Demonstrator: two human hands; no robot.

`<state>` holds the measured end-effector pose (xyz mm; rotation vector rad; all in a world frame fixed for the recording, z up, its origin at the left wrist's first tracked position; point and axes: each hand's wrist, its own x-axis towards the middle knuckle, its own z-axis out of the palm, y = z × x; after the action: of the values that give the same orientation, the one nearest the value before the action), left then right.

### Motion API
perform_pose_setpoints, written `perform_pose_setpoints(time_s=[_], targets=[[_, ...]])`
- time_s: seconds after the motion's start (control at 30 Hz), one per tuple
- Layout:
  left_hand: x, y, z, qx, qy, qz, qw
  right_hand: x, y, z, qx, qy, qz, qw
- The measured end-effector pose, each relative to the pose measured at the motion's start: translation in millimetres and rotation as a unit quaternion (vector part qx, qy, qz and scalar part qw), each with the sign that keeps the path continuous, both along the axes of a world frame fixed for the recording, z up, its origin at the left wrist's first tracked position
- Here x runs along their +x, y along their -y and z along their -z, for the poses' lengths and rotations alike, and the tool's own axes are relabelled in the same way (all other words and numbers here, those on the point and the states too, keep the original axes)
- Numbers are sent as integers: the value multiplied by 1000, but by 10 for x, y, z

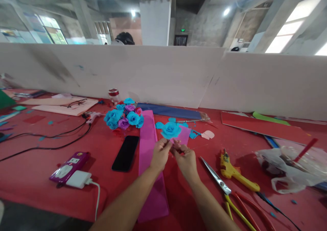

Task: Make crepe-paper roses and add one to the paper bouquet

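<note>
Bare forearms (125, 200) fill the bottom centre, reaching up to mid-frame. Left hand (160, 153): thumb and index pinched nearly together right under the ruffled sky-blue paper flower (171, 130), which sits just right of frame centre, face up; looks like they have its base. Right hand (187, 157): fingers curled in, tips close beside the left's; can't tell if they grip anything (contact point is hidden). My read: step in hand is fingertip work on the flower's underside; next move calls for a steady left pinch and small right-hand motions, petals uncrushed. Clearance: long magenta paper strip (155, 203) runs under the left forearm, flat black phone (125, 153) just left of it, blue-and-purple paper flower bunch (124, 117) up and left of the hands. Right side is looser: bare red tabletop (207, 147) between right hand and silver-bladed scissors (216, 176), tip pointing up-left. Yellow glue gun (238, 177) lies past them. White upright panel (114, 67) bounds the far edge.
</note>
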<state>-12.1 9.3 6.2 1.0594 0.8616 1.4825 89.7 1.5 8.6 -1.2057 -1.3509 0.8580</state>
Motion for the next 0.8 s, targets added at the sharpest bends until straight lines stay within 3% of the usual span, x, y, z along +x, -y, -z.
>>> perform_pose_setpoints(time_s=[0.17,0.33,0.6,0.8], targets=[[35,24,-40,-11,32,21,999,27,-32,104,-2,-65,19,998],[19,39,-108,-4,-26,11,1000,3,-37,138,-4,-78,23,997],[-53,7,-117,33,-86,8,996,22,-5,31,48,34,16,998],[-52,-8,-65,18,-63,20,998,29,-6,52,25,-17,37,999]])
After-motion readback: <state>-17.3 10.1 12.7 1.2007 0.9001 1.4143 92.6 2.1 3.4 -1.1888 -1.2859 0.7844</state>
